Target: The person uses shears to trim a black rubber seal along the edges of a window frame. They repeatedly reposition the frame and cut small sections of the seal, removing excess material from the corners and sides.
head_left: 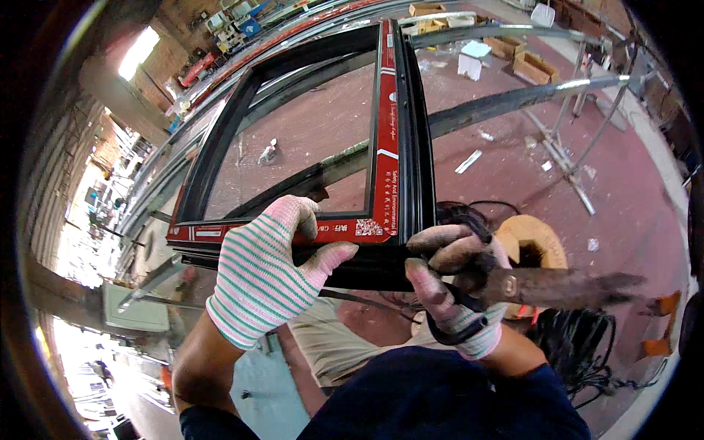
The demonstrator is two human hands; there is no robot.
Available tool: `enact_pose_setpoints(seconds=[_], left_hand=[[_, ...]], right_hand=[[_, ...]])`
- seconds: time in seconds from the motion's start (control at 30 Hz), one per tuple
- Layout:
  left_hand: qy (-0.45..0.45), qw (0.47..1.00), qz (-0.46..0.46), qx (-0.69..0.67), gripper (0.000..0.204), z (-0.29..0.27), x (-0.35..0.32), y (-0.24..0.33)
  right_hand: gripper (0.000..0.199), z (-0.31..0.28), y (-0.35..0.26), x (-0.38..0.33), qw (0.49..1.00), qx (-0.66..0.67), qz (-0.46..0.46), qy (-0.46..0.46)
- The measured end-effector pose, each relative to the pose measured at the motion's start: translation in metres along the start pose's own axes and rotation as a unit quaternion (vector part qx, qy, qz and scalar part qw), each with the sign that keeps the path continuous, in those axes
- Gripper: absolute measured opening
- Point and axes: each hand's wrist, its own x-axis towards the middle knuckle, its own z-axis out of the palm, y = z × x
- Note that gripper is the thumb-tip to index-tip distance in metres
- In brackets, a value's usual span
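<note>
A black window frame [422, 147] with red printed film along its faces is tilted up in front of me. My left hand [268, 268], in a white knit glove with green and pink stripes, grips its lower bar, thumb on the near side and fingers curled at the inner edge. At the lower right corner is my right hand [458, 271], in a matching glove with dark, dirty fingertips. Its fingers are closed around a long, flat brown tool [543, 288] with a small hole, blurred toward the far end. A black rubber-like strip [462, 334] curves around that wrist.
Curved metal rails [506, 103] run behind the frame, with a metal stand [565, 158] at right. A tan round spool [546, 235] and a heap of black strips [576, 345] lie right of my legs. Cardboard boxes [535, 70] and scraps lie on the red floor.
</note>
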Motion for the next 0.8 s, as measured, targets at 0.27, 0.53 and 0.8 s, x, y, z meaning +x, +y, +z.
enact_pose_setpoints(seconds=[0.27, 0.53, 0.8], left_hand=[[0.011, 1.000, 0.007, -0.002, 0.042, -0.003, 0.000, 0.005], [-0.036, 0.999, -0.034, -0.023, 0.046, -0.014, 0.001, -0.001], [-0.016, 0.998, -0.026, -0.054, 0.052, -0.032, -0.012, -0.043]], right_hand=[[0.021, 0.016, -0.003, -0.002, 0.991, -0.121, -0.002, 0.049], [0.017, 0.011, -0.017, -0.004, 0.983, -0.151, 0.051, 0.092], [0.014, 0.013, -0.034, 0.000, 0.979, -0.199, 0.026, 0.020]])
